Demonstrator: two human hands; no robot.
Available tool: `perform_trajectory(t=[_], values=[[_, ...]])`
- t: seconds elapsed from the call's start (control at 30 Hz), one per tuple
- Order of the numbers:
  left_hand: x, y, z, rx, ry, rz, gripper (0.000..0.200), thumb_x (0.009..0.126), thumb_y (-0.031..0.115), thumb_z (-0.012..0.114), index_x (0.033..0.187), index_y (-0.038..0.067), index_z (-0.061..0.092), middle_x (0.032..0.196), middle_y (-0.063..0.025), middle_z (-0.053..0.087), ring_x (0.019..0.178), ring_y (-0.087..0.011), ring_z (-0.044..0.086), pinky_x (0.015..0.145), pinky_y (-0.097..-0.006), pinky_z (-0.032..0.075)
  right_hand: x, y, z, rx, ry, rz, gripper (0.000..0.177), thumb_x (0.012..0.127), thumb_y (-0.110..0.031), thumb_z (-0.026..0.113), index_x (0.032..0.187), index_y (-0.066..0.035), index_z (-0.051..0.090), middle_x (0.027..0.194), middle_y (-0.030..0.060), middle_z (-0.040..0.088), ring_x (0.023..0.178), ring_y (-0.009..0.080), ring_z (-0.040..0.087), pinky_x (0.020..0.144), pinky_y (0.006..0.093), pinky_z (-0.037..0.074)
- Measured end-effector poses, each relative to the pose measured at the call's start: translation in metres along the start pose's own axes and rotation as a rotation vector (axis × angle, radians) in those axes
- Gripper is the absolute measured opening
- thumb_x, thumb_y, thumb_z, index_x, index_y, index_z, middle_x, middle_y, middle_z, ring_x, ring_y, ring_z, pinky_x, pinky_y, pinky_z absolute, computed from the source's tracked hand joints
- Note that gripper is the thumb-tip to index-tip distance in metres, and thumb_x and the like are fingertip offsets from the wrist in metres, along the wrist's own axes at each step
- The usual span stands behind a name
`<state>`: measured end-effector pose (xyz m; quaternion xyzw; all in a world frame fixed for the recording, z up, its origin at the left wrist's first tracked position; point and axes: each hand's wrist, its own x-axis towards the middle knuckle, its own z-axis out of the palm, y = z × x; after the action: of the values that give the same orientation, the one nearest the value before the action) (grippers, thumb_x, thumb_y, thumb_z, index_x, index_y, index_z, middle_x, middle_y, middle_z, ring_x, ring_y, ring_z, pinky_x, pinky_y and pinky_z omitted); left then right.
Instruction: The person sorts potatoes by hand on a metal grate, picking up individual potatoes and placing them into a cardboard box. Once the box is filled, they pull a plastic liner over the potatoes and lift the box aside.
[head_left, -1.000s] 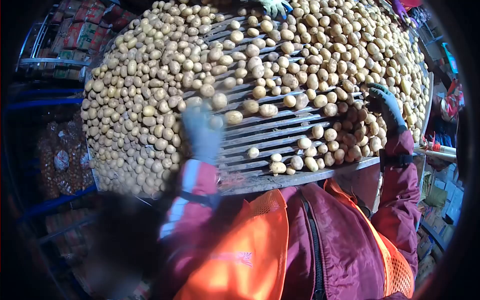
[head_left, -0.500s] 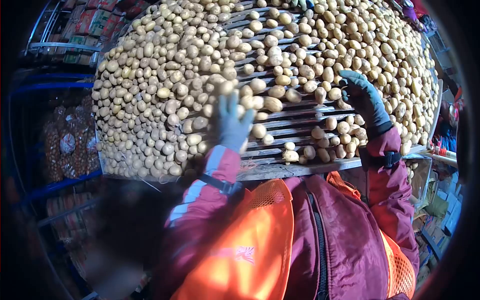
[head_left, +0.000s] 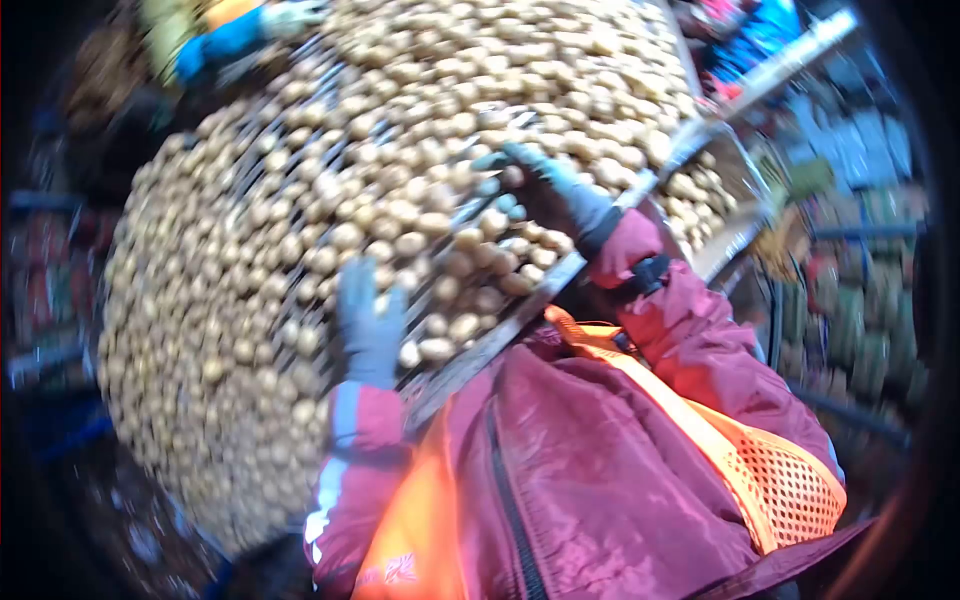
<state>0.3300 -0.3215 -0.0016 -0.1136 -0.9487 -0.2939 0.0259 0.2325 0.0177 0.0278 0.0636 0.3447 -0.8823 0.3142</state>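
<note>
While my left hand [head_left: 366,330] reaches away from me with its fingers straight and its thumb parted from them, potatoes [head_left: 410,244] lie just beyond its fingertips and along both its sides. The back of the glove faces me, hiding the palm, so I can't say whether anything sits beneath it. Ahead and to the right, my right hand [head_left: 555,188] is bent into a loose curve, with its fingertips pointing back toward the left. One potato shows among those curled fingers, but the blur keeps me from judging whether I have hold of it. Between my two hands, more potatoes are bunched up to the board [head_left: 497,340] that edges the table nearest my body. Well to the left of my left hand, the heap spreads broad and thick; past my right fingers, it runs on to the far side. Just beside my right wrist, on its outer side, a bin [head_left: 728,248] holds further potatoes. Far beyond my left fingertips, another person's blue sleeve [head_left: 222,45] ends in a pale glove [head_left: 290,16] at the heap's edge.
</note>
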Motion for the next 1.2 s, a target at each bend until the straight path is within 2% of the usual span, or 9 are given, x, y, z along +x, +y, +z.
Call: perform_trajectory(t=[0.23, 0.37, 0.53, 0.7, 0.77, 0.9, 0.97, 1.03, 1.2], values=[[0.055, -0.029, 0.015, 0.14, 0.05, 0.024, 0.062, 0.096, 0.032, 0.065, 0.149, 0.004, 0.048, 0.155, -0.0266, 0.04, 0.144, -0.0416, 0.037, 0.119, -0.0501, 0.032, -0.098, 0.001, -0.01, 0.046, 0.114, -0.214, 0.05, 0.106, -0.033, 0.051, 0.143, 0.0, 0.054, 0.119, 0.0123, 0.07, 0.09, 0.0168, 0.067, 0.085, 0.0353, 0.058], [0.082, -0.068, 0.032, 0.309, 0.162, 0.027, 0.06, 0.096, 0.035, 0.065, 0.147, 0.006, 0.051, 0.153, -0.0257, 0.044, 0.139, -0.0416, 0.043, 0.116, -0.0519, 0.036, -0.143, 0.018, -0.041, 0.109, 0.207, -0.251, 0.038, 0.097, -0.014, 0.065, 0.132, -0.002, 0.064, 0.103, 0.0047, 0.069, 0.086, 0.0138, 0.064, 0.077, 0.0316, 0.053], [0.084, -0.055, 0.05, 0.633, 0.168, 0.045, 0.056, 0.101, 0.045, 0.058, 0.144, 0.009, 0.055, 0.141, -0.0163, 0.059, 0.127, -0.0364, 0.054, 0.106, -0.051, 0.042, -0.2, 0.013, -0.062, 0.149, 0.553, -0.161, 0.035, 0.106, -0.037, 0.054, 0.111, -0.006, 0.07, 0.07, 0.0016, 0.061, 0.049, 0.0108, 0.051, 0.044, 0.0241, 0.043], [0.088, -0.062, 0.055, 0.663, 0.147, 0.041, 0.05, 0.101, 0.042, 0.057, 0.141, 0.011, 0.057, 0.137, -0.0143, 0.062, 0.121, -0.0319, 0.06, 0.103, -0.0466, 0.044, -0.293, 0.008, -0.119, 0.208, 1.004, -0.287, 0.021, 0.098, -0.023, 0.064, 0.105, -0.003, 0.068, 0.07, -0.0005, 0.057, 0.053, 0.0103, 0.05, 0.047, 0.0252, 0.039], [0.088, -0.061, 0.056, 0.691, 0.132, 0.087, 0.047, 0.102, 0.04, 0.057, 0.138, 0.01, 0.059, 0.136, -0.0125, 0.063, 0.118, -0.0304, 0.062, 0.1, -0.0451, 0.045, -0.359, 0.021, -0.187, 0.455, 0.62, -0.488, 0.023, 0.096, -0.021, 0.065, 0.106, -0.001, 0.068, 0.068, 0.0023, 0.059, 0.056, 0.0142, 0.056, 0.054, 0.0302, 0.052], [0.092, -0.065, 0.056, 0.689, 0.183, 0.181, 0.046, 0.103, 0.038, 0.057, 0.137, 0.007, 0.06, 0.133, -0.0124, 0.066, 0.116, -0.0322, 0.063, 0.098, -0.0449, 0.048, -0.468, 0.04, -0.225, 0.389, 1.071, -0.507, 0.018, 0.096, -0.014, 0.063, 0.104, 0.002, 0.067, 0.068, 0.0008, 0.054, 0.064, 0.0148, 0.058, 0.063, 0.0309, 0.054], [0.094, -0.067, 0.057, 0.705, 0.15, 0.083, 0.046, 0.103, 0.038, 0.056, 0.136, 0.006, 0.061, 0.133, -0.0133, 0.066, 0.116, -0.0328, 0.064, 0.099, -0.0445, 0.048, -0.514, 0.07, -0.233, 0.494, 0.697, -0.625, 0.019, 0.095, -0.015, 0.064, 0.105, 0.001, 0.068, 0.073, 0.0059, 0.061, 0.073, 0.0182, 0.065, 0.071, 0.0353, 0.059], [0.095, -0.068, 0.058, 0.713, 0.156, 0.125, 0.048, 0.104, 0.04, 0.054, 0.135, 0.004, 0.061, 0.132, -0.0139, 0.067, 0.116, -0.0336, 0.063, 0.099, -0.044, 0.048, -0.516, 0.078, -0.179, 0.254, 1.567, -0.59, 0.01, 0.093, -0.011, 0.064, 0.089, -0.002, 0.066, 0.058, -0.0031, 0.042, 0.057, 0.0114, 0.05, 0.055, 0.0257, 0.044], [0.099, -0.069, 0.063, 0.777, 0.237, 0.132, 0.049, 0.103, 0.042, 0.054, 0.135, 0.006, 0.06, 0.122, -0.0139, 0.07, 0.105, -0.0339, 0.067, 0.089, -0.0451, 0.053, -0.585, 0.154, -0.191, -0.342, 1.651, -0.07, 0.023, 0.095, -0.022, 0.065, 0.106, -0.006, 0.076, 0.092, 0.0037, 0.069, 0.083, 0.0152, 0.063, 0.075, 0.0305, 0.05]])
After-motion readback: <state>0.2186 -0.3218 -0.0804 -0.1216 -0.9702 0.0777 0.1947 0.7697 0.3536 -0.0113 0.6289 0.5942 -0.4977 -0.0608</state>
